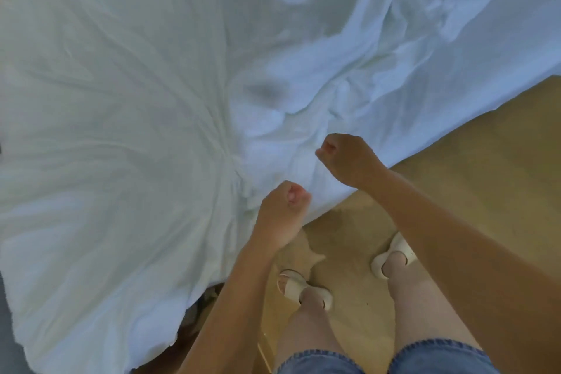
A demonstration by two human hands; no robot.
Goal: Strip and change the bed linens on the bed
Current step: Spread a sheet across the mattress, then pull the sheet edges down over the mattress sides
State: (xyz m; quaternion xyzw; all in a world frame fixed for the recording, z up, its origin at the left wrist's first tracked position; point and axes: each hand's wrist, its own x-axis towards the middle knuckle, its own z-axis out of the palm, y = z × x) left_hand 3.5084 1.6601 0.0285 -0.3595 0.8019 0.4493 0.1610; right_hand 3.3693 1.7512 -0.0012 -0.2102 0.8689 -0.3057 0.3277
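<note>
Both forearms reach out over denim shorts to the near edge of the white sheet. There the left hand is curled into a tight fist gripping the hem, and creases fan away from it across the cloth. Just beside it along that same edge, the right hand is likewise balled up around bunched fabric. The sheet lies spread wide beyond both hands, and below its edge white sandals stand on the tan floor.

Head view, steeply downward; close over bed sheet edge
</note>
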